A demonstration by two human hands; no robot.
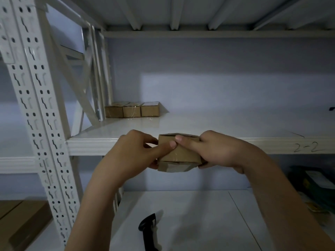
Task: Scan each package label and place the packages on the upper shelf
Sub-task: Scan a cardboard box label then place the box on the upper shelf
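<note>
From the head camera, I hold a small cardboard box [178,153] in the air just in front of the upper shelf's front edge [235,144], my left hand [134,151] gripping its left end and my right hand [219,151] clamped round its right end, thumbs meeting on its top face. The shelf board beyond is bare across the middle and toward 2 o'clock, leaving wide room. At 11 o'clock, three boxes [132,109] sit side by side, touching, in the back left corner. "2-2" [306,147] is written on the edge at 3 o'clock. Below, at 6 o'clock, a black scanner [149,230] lies on the lower shelf [199,214]. The perforated upright [41,124] stands at 9 o'clock; the wall behind is pale.
</note>
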